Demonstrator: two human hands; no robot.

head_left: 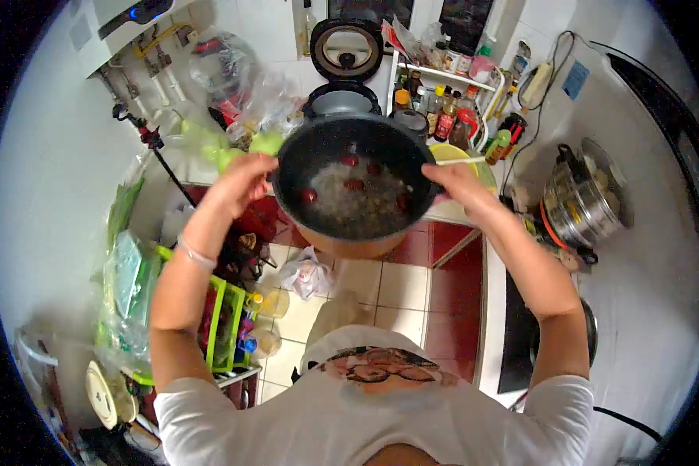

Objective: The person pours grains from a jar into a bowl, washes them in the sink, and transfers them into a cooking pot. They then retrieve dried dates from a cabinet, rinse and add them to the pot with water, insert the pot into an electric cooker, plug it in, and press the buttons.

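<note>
A large dark pot (pixel 357 227) hangs in the air in front of me, held from both sides. Inside it, several dark red pieces lie in liquid with small pale bits at the bottom. My left hand (pixel 250 180) is closed round the pot's left side, and my right hand (pixel 457 185) grips the right side. Just behind the pot, an open cooker (pixel 342 99) stands on the counter with its lid raised. Near my right hand, a yellow bowl (pixel 452 154) sits partly hidden, with a pale stick across it.
A white rack (pixel 485 81) with bottles stands at the back right. On the right is a steel steamer pot (pixel 582 206). Plastic bags and green produce (pixel 266 144) lie at the back left. A green crate (pixel 227 322), bottles and a white bag (pixel 307 276) are below.
</note>
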